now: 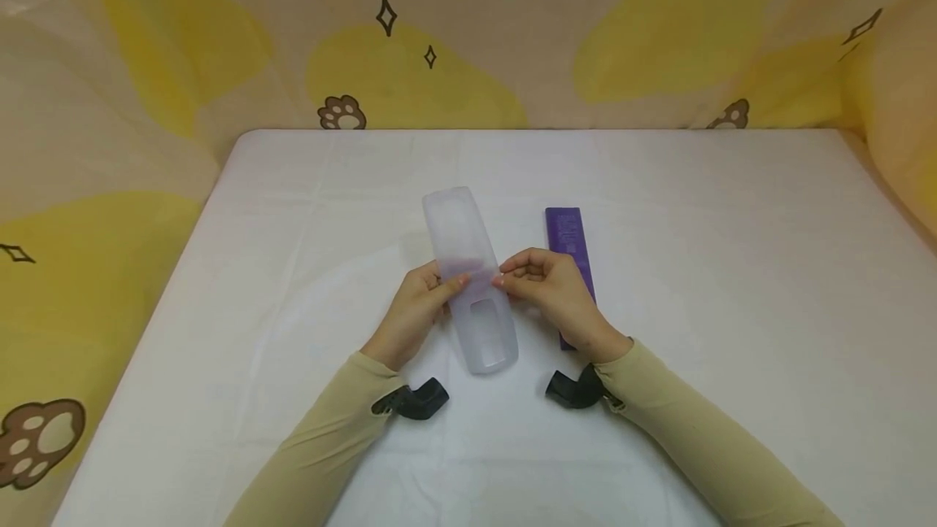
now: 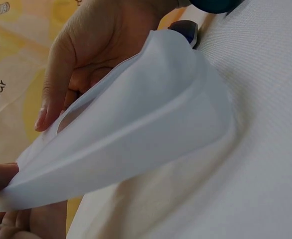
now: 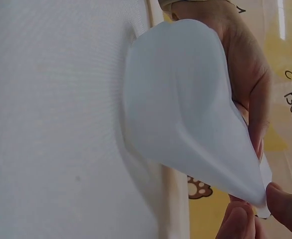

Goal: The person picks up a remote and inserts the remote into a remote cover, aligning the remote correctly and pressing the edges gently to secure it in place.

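A long, translucent soft sleeve, looking like a silicone remote-control cover with a rectangular window near its lower end, is held tilted in front of me. My left hand grips its left edge, thumb on top and the other fingers behind. On the opposite edge, my right hand pinches the rim between thumb and fingertips. Both wrist views show the cover bent, its near end close to the cloth. Partly hidden behind my right hand lies a purple, flat oblong box with small print.
A white cloth covers the table. Behind it hangs a yellow and beige curtain with paw prints and stars. A black wrist mount sticks out from the left sleeve, another black mount from the right.
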